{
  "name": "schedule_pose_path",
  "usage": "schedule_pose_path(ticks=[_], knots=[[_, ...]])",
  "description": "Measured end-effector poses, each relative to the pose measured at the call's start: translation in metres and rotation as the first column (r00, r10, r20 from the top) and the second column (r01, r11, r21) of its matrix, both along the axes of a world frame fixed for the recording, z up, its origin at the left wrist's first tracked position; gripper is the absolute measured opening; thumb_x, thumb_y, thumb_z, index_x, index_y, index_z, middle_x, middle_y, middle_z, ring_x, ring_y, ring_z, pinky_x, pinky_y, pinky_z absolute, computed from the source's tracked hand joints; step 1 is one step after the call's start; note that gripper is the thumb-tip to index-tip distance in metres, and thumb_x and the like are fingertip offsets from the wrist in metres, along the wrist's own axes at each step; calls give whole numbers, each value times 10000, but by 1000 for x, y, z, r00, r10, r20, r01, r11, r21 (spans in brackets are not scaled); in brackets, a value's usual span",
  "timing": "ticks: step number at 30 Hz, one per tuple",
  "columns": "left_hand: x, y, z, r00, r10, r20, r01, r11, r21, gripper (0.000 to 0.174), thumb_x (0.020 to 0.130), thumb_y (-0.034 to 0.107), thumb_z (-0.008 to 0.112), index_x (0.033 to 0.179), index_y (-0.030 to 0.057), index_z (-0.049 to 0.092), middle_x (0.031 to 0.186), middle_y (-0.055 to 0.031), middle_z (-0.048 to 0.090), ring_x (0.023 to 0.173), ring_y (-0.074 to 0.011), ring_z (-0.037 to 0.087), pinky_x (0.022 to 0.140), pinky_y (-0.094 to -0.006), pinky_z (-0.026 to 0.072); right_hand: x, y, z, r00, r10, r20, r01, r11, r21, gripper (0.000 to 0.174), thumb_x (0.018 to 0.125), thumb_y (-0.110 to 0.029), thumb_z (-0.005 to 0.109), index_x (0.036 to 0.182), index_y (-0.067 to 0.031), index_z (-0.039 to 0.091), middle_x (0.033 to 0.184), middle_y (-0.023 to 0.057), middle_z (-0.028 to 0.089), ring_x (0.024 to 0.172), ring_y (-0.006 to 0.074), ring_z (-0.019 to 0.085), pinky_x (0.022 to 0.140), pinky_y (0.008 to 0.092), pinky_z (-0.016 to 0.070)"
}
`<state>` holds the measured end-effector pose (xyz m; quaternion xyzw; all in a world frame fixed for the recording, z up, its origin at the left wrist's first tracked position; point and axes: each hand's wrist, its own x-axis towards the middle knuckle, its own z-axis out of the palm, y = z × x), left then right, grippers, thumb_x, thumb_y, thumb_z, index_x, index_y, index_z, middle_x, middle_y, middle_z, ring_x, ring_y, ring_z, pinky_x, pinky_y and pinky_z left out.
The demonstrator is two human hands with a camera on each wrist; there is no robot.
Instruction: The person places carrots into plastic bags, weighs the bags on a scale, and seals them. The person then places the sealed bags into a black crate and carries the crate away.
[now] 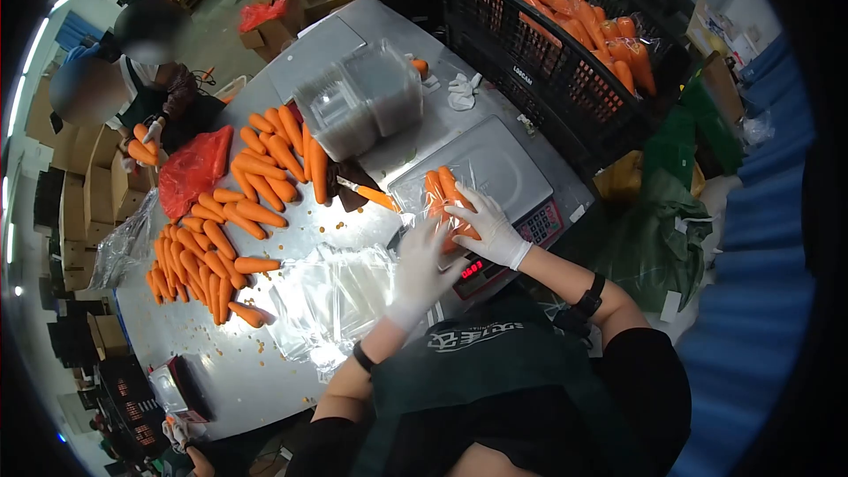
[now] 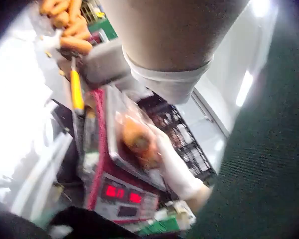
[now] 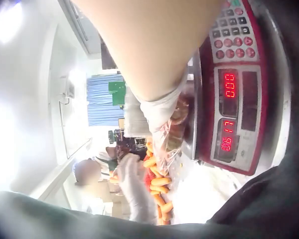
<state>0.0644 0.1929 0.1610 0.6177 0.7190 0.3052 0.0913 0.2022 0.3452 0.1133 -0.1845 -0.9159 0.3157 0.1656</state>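
Note:
A clear plastic bag of carrots (image 1: 435, 196) lies on the flat metal plate of a digital scale (image 1: 495, 163), whose red digits (image 3: 229, 135) are lit. My right hand (image 1: 490, 231), in a white glove, holds the bag from its right side, fingers laid over the carrots. In the left wrist view that gloved right hand (image 2: 175, 167) lies along the bagged carrots (image 2: 135, 137). My left hand (image 1: 422, 267), gloved and motion-blurred, is at the bag's near left side. The right wrist view shows the left hand (image 3: 134, 186) apart from the bag with nothing in it.
Loose carrots (image 1: 212, 252) cover the table's left side. Flat clear bags (image 1: 331, 296) lie near my left forearm. An orange-handled knife (image 1: 375, 196) and stacked plastic trays (image 1: 353, 106) stand beyond. A black crate (image 1: 530, 79) holds bagged carrots. Another person (image 1: 146, 88) works across the table.

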Motion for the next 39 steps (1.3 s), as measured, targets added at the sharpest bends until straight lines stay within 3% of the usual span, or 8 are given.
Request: schedule_pose_path(ticks=[4, 7, 10, 16, 19, 27, 32, 39], knots=[[3, 34, -42, 994, 85, -70, -93, 989, -114, 948, 661, 224, 839, 1467, 43, 374, 1491, -238, 351, 1335, -438, 399, 1087, -497, 374, -2, 32, -4, 944, -166, -285, 151, 986, -75, 498, 893, -206, 664, 1363, -114, 530, 1508, 162, 369, 1279, 311, 483, 1034, 393, 425], [2, 35, -54, 991, 114, 74, -99, 978, -185, 991, 651, 273, 829, 1485, 39, 348, 1524, -289, 279, 1394, -457, 319, 1166, -534, 256, 6, 77, -51, 880, -425, -211, 189, 722, -665, 538, 909, -321, 695, 1346, -57, 526, 1120, 100, 641, 938, 157, 630, 817, 291, 506], [16, 39, -46, 962, 148, -229, -190, 967, -171, 963, 656, 242, 811, 1484, 52, 357, 1533, -287, 268, 1421, -464, 269, 1177, -547, 238, 2, 93, -38, 993, -33, 109, 101, 706, -701, 477, 988, -276, 605, 1392, -58, 474, 967, 19, 647, 740, 85, 582, 688, 242, 496], [36, 44, -40, 895, 258, -365, -342, 921, -187, 897, 655, 189, 786, 1464, 82, 414, 1544, -261, 271, 1432, -471, 246, 1182, -563, 222, -10, 103, 5, 994, 108, -9, -48, 370, -928, 519, 978, -364, 620, 1394, -81, 491, 881, 14, 630, 679, 69, 577, 612, 220, 482], [40, 46, -37, 911, 271, -310, -347, 910, -226, 906, 654, 168, 793, 1471, 97, 410, 1540, -264, 274, 1424, -470, 265, 1174, -552, 248, -16, 103, -1, 982, 182, -46, -143, 569, -810, 510, 953, -330, 648, 1358, -46, 525, 849, 17, 618, 687, 66, 581, 579, 224, 464], [43, 45, -34, 890, 277, -361, -386, 879, -278, 904, 680, 199, 771, 1490, 94, 385, 1548, -242, 280, 1444, -421, 272, 1175, -526, 270, -33, 96, 4, 973, 233, 0, -97, 406, -909, 377, 947, -279, 639, 1225, -26, 613, 705, 2, 604, 629, 71, 568, 579, 227, 466], [43, 47, -31, 929, 272, -252, -334, 909, -250, 859, 689, 139, 722, 1481, 81, 395, 1522, -273, 302, 1396, -469, 319, 1157, -545, 289, -36, 103, -6, 974, 227, 22, -129, 628, -767, 121, 886, -124, 614, 938, -49, 695, 720, -3, 621, 620, 68, 560, 582, 228, 464], [36, 41, -47, 932, 239, -272, -296, 936, -189, 903, 676, 188, 774, 1480, 61, 382, 1517, -289, 289, 1402, -481, 299, 1164, -539, 278, -31, 116, 17, 978, 166, -127, -209, 776, -594, 174, 857, -87, 645, 1023, -69, 599, 766, 0, 578, 747, 104, 568, 706, 265, 464]])
